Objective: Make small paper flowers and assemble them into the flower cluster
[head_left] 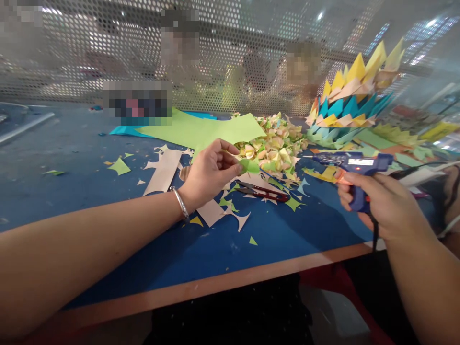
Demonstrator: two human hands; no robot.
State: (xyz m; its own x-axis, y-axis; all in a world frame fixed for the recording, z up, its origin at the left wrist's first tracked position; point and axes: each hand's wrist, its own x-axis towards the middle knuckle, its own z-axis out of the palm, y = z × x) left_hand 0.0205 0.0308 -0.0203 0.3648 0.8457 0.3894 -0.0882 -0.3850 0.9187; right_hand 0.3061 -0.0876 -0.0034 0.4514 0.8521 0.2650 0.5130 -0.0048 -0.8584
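My left hand (212,170) is closed in a pinch on a small green paper piece (250,166), held above the table near its middle. In my right hand (381,201) is a blue hot glue gun (361,163), fingers wrapped round its handle and nozzle pointing left. Below and right of my left hand lie thread snips (266,191) with dark red handles, among paper scraps. Behind the green piece is a heap of small folded paper pieces (278,143) in pale yellow, pink and green.
Large green paper sheets (212,132) lie at the back over blue paper (131,130). Stacked spiky paper rings (354,103) stand at the back right. Cut scraps (163,170) cover the middle of the blue table (82,167). Perforated metal (230,52) rises behind.
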